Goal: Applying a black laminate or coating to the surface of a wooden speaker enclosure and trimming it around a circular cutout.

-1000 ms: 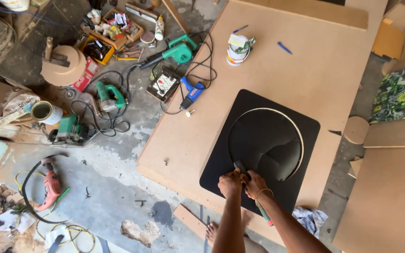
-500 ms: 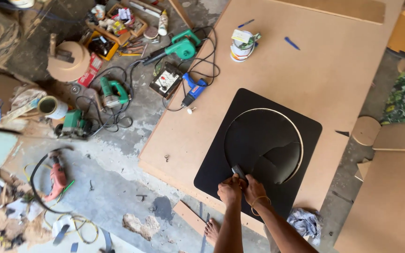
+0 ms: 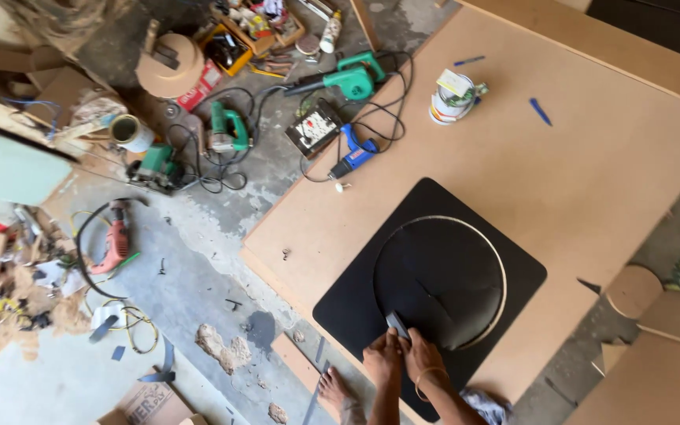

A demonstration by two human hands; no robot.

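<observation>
Dusty concrete floor (image 3: 190, 283) strewn with power tools (image 3: 226, 130), daylit.

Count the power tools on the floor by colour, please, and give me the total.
Green: 3 (blower, two saws)
Blue: 1 (drill)
Red: 1 (drill)
Total: 5
Both hands are at the black panel, not at any tool.

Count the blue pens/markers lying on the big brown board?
2. One thin blue pen near the board's far edge, left of the paint can; one darker blue marker right of that can. Others may be out of frame.
</observation>
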